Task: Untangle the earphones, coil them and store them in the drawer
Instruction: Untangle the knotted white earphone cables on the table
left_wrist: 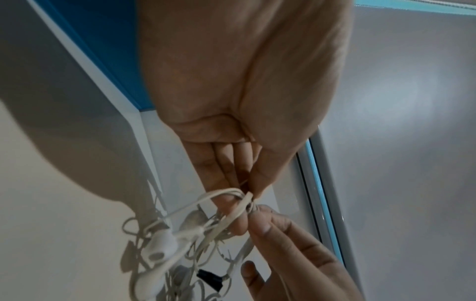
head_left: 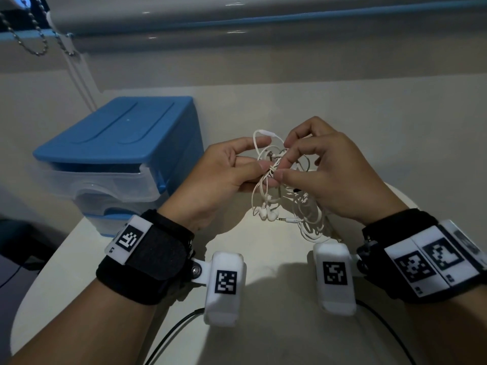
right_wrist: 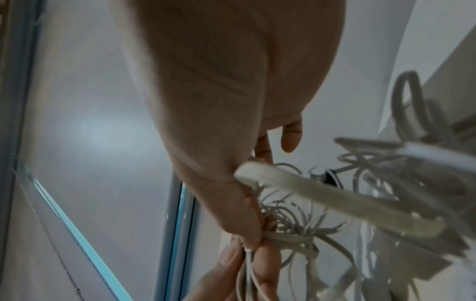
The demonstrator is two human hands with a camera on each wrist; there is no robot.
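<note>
A tangle of white earphones [head_left: 276, 180] hangs between both hands above the white table [head_left: 263, 259]. My left hand [head_left: 253, 164] pinches the knot of cable from the left, thumb against fingers. My right hand [head_left: 283, 164] pinches the same knot from the right with thumb and forefinger. The earbuds [head_left: 267, 213] and the jack plug [head_left: 287, 219] dangle low, near the table. In the left wrist view the earphones [left_wrist: 180, 234] bunch below my left hand [left_wrist: 247, 195]. In the right wrist view the earphones [right_wrist: 296, 224] spread out beside my right hand [right_wrist: 255, 240].
A blue drawer unit [head_left: 118, 143] with clear drawers stands at the left on the table; its top drawer [head_left: 105, 180] is pulled out a little. A wall and a window blind with a bead chain [head_left: 34, 35] lie behind. Black cables [head_left: 171, 335] run from the wrist cameras.
</note>
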